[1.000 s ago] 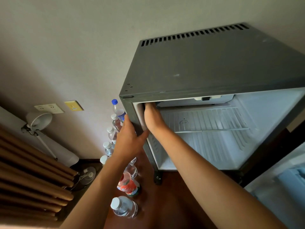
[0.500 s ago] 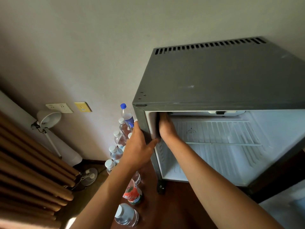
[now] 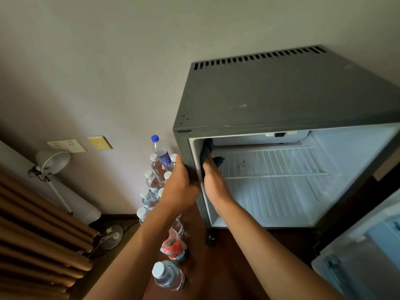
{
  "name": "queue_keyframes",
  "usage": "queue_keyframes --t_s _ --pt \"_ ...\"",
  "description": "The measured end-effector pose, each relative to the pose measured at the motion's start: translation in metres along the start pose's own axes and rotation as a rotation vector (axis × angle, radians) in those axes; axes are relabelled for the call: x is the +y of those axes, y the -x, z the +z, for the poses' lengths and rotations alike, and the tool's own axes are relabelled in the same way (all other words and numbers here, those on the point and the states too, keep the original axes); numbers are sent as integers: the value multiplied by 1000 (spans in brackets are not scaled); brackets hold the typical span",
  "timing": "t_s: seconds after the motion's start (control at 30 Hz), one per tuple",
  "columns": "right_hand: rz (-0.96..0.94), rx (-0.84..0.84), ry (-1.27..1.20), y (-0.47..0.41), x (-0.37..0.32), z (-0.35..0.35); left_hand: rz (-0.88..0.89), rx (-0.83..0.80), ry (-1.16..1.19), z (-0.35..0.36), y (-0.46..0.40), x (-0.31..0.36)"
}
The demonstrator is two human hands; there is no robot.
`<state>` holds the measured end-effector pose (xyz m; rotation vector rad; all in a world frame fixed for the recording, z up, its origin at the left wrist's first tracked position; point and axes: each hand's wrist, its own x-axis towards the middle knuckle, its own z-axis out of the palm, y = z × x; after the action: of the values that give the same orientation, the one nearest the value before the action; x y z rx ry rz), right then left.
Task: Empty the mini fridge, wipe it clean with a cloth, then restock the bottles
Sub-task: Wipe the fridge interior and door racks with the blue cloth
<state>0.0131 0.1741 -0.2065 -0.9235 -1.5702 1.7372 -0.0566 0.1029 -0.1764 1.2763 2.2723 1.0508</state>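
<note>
The grey mini fridge (image 3: 281, 98) stands open, its white inside holding only a wire shelf (image 3: 272, 163). My right hand (image 3: 213, 180) is inside, pressing a dark cloth (image 3: 206, 151) flat against the upper left inner wall. My left hand (image 3: 180, 187) grips the fridge's outer left front edge. Several water bottles (image 3: 151, 180) with white caps stand in a row on the floor left of the fridge, one taller with a blue cap (image 3: 155, 138). A red-labelled bottle (image 3: 174, 247) and another water bottle (image 3: 167, 276) stand nearer me.
The open fridge door (image 3: 363, 256) juts out at the lower right. A small fan (image 3: 52, 163) on a stand, wall sockets (image 3: 67, 146) and a wooden slatted panel (image 3: 32, 230) sit at the left. The floor is dark wood.
My right hand with the cloth has slid down the left inner wall, so the cloth now shows above my fingers. The view has shifted, and my left hand keeps its grip.
</note>
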Motion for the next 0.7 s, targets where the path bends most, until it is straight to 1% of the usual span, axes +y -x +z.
queue_keyframes --t_s 0.1,0.23,0.3,0.37,0.47,0.57,0.7 --pt "-58 33 -79 9 -5 11 45 2 11 -1 1 -3" --pt "-137 91 -188 11 -39 19 62 -6 25 -2 -1 -7" --pt "-93 138 -203 7 -58 23 59 -18 39 -2 -2 -7" --pt "-37 174 -210 0 -62 25 64 -24 51 -2 -2 -8" --pt "22 209 -139 -9 -64 21 63 -20 53 0 -6 -10" --pt "151 254 -91 -29 -62 16 55 11 40 2 -7 -10" --pt "231 255 -137 -46 -63 15 52 34 33 5 -7 -10"
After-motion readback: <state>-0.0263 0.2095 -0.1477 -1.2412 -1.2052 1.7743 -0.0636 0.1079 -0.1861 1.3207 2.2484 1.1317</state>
